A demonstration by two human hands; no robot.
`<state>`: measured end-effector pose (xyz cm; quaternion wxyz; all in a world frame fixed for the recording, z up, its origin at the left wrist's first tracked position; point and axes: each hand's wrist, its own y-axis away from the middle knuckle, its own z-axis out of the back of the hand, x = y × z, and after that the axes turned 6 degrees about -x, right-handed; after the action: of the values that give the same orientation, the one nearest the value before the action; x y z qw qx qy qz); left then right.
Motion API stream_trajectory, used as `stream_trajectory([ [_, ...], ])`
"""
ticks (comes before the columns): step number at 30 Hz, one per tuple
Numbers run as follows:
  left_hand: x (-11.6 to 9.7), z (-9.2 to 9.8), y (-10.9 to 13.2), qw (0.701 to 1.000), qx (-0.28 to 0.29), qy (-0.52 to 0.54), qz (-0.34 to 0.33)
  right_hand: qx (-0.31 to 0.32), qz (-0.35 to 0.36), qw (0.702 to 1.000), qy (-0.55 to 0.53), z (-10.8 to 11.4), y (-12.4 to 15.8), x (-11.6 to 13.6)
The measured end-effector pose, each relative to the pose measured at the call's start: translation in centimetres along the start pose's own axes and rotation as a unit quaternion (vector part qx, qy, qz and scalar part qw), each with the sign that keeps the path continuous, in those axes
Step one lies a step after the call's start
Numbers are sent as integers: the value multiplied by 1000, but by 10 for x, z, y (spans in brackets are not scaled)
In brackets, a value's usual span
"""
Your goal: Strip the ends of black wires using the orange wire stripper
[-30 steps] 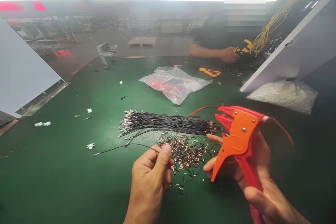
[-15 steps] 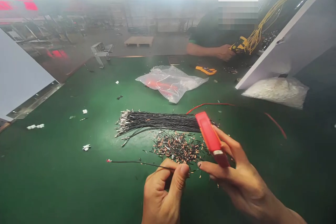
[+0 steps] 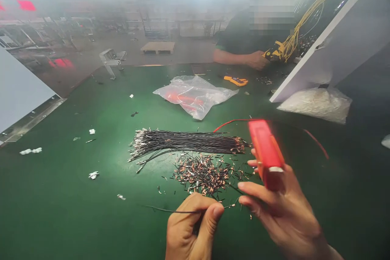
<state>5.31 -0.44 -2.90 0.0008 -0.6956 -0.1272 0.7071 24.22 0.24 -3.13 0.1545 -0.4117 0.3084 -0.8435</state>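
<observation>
My left hand (image 3: 195, 227) pinches a thin black wire (image 3: 185, 212) between thumb and index finger. The wire's left part is blurred, and a short stretch with a pale or coppery tip shows to the right of the thumb. A small white-and-red piece (image 3: 121, 197) appears beyond the wire's left end; I cannot tell if they are joined. My right hand (image 3: 283, 211) holds a red hand tool with orange edges, seemingly a wire stripper (image 3: 267, 150), tilted upward. Its index finger and thumb point toward the wire. Its jaws are not clear to see.
Behind my hands lie a bundle of black wires (image 3: 191, 141) and a heap of black and copper offcuts (image 3: 204, 172). Beyond are a clear plastic bag (image 3: 195, 93), an orange tool (image 3: 236, 80) and a bag of white parts (image 3: 317, 105). Opposite, a person's hand (image 3: 257, 60) holds a yellow tool.
My right hand and the red tool have moved right, uncovering the bundle's copper ends. The wire has shifted in my left hand and its right tip now shows. The view has shifted slightly.
</observation>
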Motion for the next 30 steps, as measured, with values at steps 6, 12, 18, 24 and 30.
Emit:
stream_trajectory([
  [6, 7, 2, 1, 997, 8, -33, -65, 34, -32, 997, -65, -7, 11, -11],
  [12, 13, 1, 2, 987, 24, -66, -148, 66, -29, 994, -82, -16, 22, -13],
  [18, 19, 5, -1, 933, 121, -166, -296, 54, -5, 998, -27, -12, 17, -10],
  [24, 29, 1, 10, 874, 59, -297, -379, 61, 26, 998, -5, -11, 9, -4],
  [30, 29, -5, 14, 855, 30, -324, -403, 52, 54, 997, 29, -8, 5, 3],
])
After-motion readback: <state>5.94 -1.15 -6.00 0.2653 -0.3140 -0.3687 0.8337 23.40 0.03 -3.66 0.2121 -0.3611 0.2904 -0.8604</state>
